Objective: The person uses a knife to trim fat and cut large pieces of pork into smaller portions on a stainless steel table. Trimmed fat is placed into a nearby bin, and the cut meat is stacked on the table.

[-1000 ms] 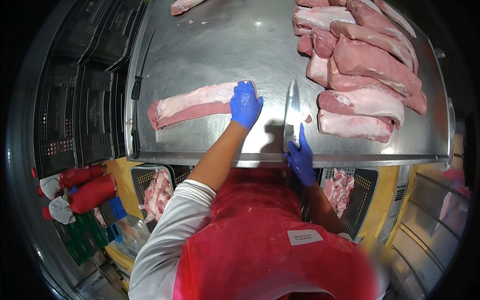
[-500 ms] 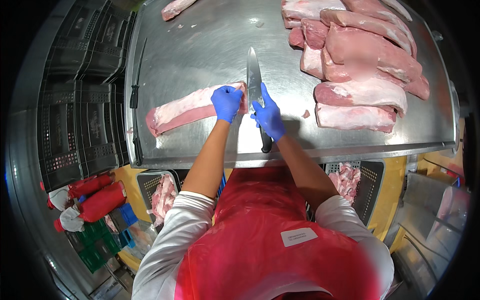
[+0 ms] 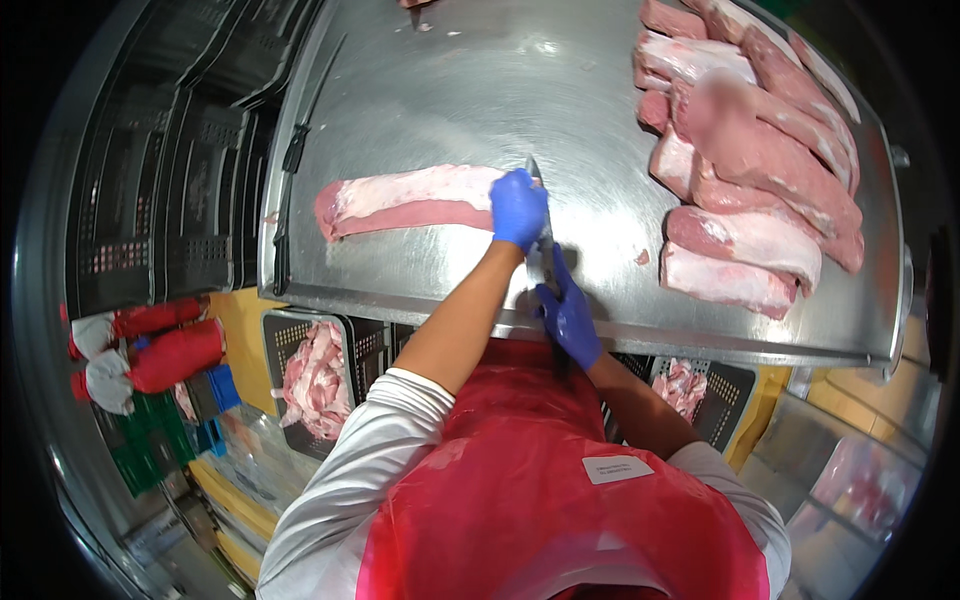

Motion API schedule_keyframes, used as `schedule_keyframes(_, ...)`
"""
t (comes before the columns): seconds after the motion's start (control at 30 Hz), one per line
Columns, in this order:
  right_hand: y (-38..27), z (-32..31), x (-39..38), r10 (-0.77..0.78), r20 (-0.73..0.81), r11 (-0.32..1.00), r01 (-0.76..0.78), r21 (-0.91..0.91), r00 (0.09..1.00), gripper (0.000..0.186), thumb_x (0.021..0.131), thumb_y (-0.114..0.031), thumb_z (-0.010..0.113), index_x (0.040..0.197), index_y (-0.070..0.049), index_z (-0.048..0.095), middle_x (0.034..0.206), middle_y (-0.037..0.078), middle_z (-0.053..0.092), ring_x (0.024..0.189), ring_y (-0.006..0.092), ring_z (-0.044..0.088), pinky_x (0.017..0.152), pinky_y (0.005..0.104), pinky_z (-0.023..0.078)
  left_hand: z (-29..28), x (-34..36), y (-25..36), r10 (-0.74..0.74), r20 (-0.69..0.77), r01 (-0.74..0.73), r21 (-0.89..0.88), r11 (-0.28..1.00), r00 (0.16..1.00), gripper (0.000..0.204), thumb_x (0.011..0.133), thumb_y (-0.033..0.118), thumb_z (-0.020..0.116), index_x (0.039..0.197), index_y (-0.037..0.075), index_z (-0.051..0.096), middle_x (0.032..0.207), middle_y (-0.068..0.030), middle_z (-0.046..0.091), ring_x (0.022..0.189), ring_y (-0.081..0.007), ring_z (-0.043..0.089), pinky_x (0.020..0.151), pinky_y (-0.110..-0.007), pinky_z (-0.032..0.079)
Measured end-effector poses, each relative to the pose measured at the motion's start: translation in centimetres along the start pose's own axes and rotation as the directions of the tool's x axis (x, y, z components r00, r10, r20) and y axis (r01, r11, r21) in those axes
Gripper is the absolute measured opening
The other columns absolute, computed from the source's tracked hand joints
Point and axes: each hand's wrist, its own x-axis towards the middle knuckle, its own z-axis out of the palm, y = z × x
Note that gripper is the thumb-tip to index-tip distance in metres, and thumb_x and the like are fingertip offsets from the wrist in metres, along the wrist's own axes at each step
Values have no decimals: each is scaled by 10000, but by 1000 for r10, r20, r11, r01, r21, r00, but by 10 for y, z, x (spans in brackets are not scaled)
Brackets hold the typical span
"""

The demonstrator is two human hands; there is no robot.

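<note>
Long, pale-topped pink meat strip (image 3: 415,208): While it lies crosswise on the brushed-metal table (image 3: 470,110), its left end is uncovered and its right end meets the blue-gloved left hand (image 3: 520,210).
Left fingers: curled inward over the strip's right end; what they pinch underneath is hidden, so I cannot tell how firmly they hold.
Blue-gloved right hand (image 3: 572,318): nearer the wearer than the strip, off its right end, fingers closed narrowly around the handle of the long steel knife (image 3: 546,238), forefinger stretched toward the blade.
Blade change: half a second ago the tip reached well beyond the strip's far edge; now the knife is drawn back toward the wearer, its blade partly behind the left hand. That suggests it is working along the strip's right end; whether any meat has parted is hidden.
Small dark-pink scrap (image 3: 641,257): right of the strip, apart from it.
Heaped pink meat pieces (image 3: 775,165): farther right of the strip.
Thin dark rod with a black handle (image 3: 295,148): left of the strip.
</note>
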Motion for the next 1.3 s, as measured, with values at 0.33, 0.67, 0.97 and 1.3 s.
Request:
schedule_keyframes(0.33,24,18,92,30,33,995,-33,95,999,212,976,-44,492,1179,-18,552,828,99,648,621,122,594,517,294,467,16,19,29,-77,29,78,-38,996,997,116,723,81,665,754,-23,623,736,-247,636,739,-424,656,690,-464,529)
schedule_keyframes(0.67,80,24,113,-49,193,982,11,189,980,348,1016,-162,522,1332,-19,489,1175,104,613,1006,193,607,858,354,513,6,27,40,-89,107,106,-158,982,990,158,719,131,695,746,-16,642,756,-230,660,742,-366,679,686,-444,534)
schedule_keyframes(0.97,44,65,70,-77,114,975,98,-198,990,448,954,-239,655,1333,-43,515,1191,129,623,1073,227,616,897,380,504,-7,28,22,-234,158,282,-544,790,959,105,687,70,736,701,18,646,652,-102,655,590,-180,625,582,-332,510)
schedule_keyframes(1.3,42,89,58,-470,338,609,577,-544,815,678,980,-167,609,1536,-91,229,1213,98,550,953,164,576,805,330,514,-6,35,11,-280,335,424,-824,375,900,111,743,-10,718,834,7,656,754,-65,662,627,-123,623,548,-271,524)
